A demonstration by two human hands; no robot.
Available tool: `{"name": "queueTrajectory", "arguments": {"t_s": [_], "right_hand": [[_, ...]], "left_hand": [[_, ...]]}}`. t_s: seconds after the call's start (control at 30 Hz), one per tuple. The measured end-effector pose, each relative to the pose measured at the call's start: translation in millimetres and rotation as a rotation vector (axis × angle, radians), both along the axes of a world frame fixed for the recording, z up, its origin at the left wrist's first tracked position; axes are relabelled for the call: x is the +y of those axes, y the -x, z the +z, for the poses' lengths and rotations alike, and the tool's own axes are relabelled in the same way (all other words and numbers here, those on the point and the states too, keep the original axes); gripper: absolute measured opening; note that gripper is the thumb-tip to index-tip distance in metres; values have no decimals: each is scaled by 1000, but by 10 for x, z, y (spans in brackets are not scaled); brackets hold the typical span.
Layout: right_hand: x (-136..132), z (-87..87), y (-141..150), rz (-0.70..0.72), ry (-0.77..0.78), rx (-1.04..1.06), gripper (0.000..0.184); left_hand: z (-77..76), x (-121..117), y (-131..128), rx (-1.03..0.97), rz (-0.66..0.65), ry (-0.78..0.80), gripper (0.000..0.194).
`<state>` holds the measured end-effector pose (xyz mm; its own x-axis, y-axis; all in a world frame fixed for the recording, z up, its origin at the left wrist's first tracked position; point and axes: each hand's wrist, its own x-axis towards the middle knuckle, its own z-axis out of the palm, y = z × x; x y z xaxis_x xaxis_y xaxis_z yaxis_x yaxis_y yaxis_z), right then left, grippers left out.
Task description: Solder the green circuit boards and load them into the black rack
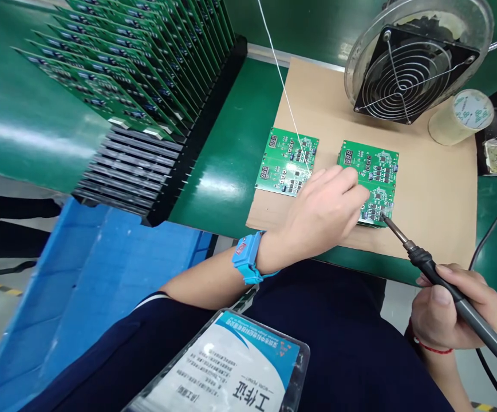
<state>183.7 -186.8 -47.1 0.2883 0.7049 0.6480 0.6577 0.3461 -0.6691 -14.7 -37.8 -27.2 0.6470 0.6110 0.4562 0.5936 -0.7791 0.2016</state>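
Our right hand [434,321] grips the soldering iron [424,260], angled so it apparently meets the right board [371,166]; left hand [328,203] holds wire [284,87].

The left hand [328,203] is curled, palm down, at three o'clock, its forearm [209,283] angled in from eight; the right hand [444,325] grips at four o'clock.

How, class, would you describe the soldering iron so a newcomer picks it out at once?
Find the brown cardboard on the green table. Over its near right part slants the soldering iron, held in the right hand. Unlike the flat green circuit boards, it is long and slim, with a dark handle and metal shaft.
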Motion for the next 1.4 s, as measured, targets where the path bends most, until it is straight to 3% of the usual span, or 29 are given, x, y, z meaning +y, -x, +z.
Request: {"name": "queueTrajectory", "arguments": {"t_s": [0.57, 0.83, 1.03, 1.2, 1.3, 1.4], "right_hand": [[-16, -18, -18, 20, 11, 12, 33], [-13, -29, -40, 44, 2, -8, 38], [22, -34, 3, -29, -52, 25, 26], [290, -56, -60, -137, -122, 179, 21], [599, -12, -223, -96, -19, 381, 22], [931, 57, -418, -48, 143, 501, 22]], "left_hand": [[-47, -73, -70, 19, -104, -5, 29], [-12, 28, 3, 24, -18, -19, 27], [16, 326, 121, -76, 116, 191, 24], [-50, 683, 91, -177, 172, 422, 18], [-93, 823, 19, -165, 198, 588, 30], [-97, 867, -39, -111, 198, 684, 30]]}}
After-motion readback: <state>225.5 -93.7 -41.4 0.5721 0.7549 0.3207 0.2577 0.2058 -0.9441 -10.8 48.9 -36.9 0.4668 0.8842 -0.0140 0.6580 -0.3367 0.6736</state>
